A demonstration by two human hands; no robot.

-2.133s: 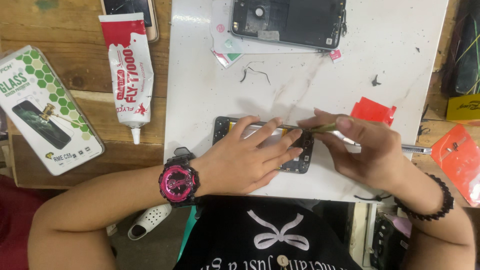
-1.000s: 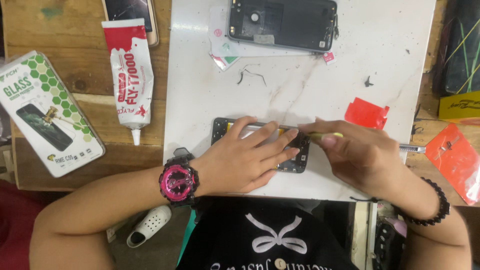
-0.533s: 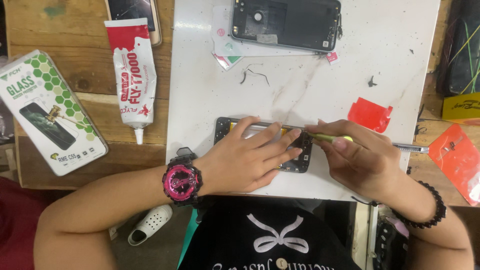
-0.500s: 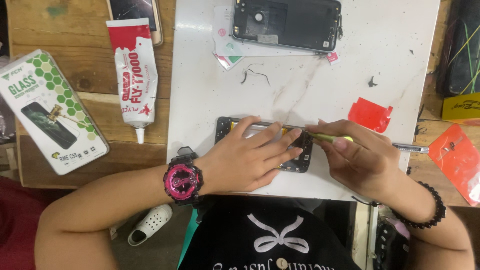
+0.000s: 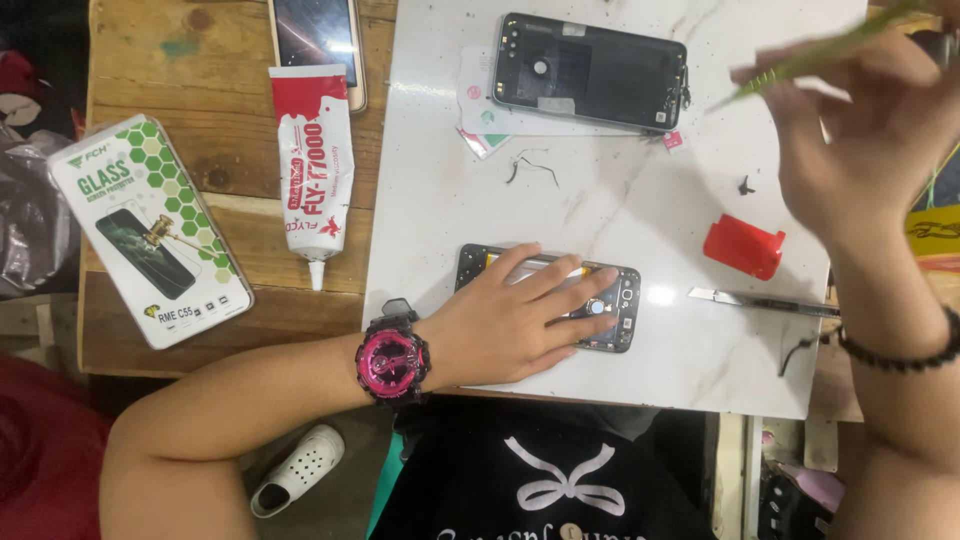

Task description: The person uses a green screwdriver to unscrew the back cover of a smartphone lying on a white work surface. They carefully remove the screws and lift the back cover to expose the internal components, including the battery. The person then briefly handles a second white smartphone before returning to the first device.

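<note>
My left hand (image 5: 520, 315) lies flat on an opened black phone body (image 5: 618, 312) at the near edge of a white marble slab (image 5: 620, 200), pressing it down. A pink and black watch (image 5: 392, 358) is on that wrist. My right hand (image 5: 865, 130) is raised at the upper right, well away from the phone, and grips a thin green tool (image 5: 810, 58) whose tip points left. A black bead bracelet (image 5: 900, 355) circles the right wrist.
A black phone back cover (image 5: 590, 75) lies at the slab's far side, a red plastic piece (image 5: 743, 246) and a metal blade (image 5: 760, 300) to the right. On the wooden bench (image 5: 200, 60) sit a glue tube (image 5: 315, 165), a screen protector box (image 5: 150, 230) and another phone (image 5: 312, 35).
My right hand has lifted the green tool off the phone body and moved it up and to the right. My left hand stays pressed on the phone.
</note>
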